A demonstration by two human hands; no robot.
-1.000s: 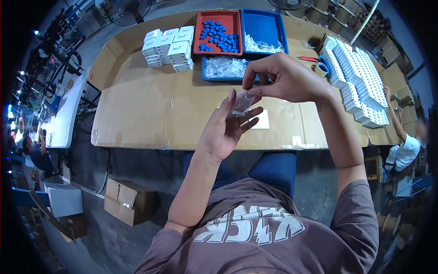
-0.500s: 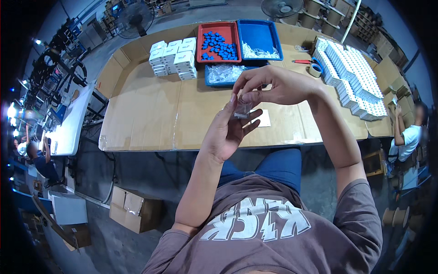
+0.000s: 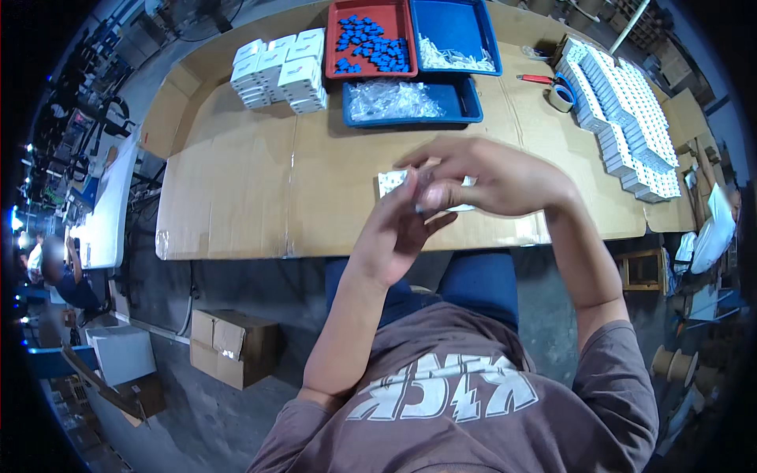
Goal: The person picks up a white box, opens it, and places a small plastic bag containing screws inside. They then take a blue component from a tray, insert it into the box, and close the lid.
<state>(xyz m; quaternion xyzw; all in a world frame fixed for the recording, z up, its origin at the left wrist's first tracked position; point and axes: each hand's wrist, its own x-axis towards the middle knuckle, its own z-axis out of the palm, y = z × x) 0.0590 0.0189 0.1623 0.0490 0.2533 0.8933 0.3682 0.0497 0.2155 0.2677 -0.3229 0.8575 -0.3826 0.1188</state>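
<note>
My left hand (image 3: 393,236) and my right hand (image 3: 493,180) meet above the near middle of the cardboard-covered table. Pinched between their fingertips is a small clear plastic bag (image 3: 424,188), mostly hidden by the fingers and blurred. What it contains cannot be made out. Under the hands, on the table, lies a flat white printed piece (image 3: 389,182), partly covered by my fingers. Beyond them, a shallow blue tray (image 3: 465,110) holds a heap of clear plastic bags (image 3: 390,101).
A red tray (image 3: 341,55) of blue pieces and a blue tray (image 3: 449,24) with white pieces stand at the back. White boxes are stacked at left (image 3: 303,75) and in a long block at right (image 3: 623,118). A tape roll (image 3: 561,98) lies near a red-handled tool (image 3: 536,79).
The view has shifted, so the trays and box stacks sit higher in the picture. Both hands still hold the bag, my fingers now cover more of it, and the white piece shows more at the left.
</note>
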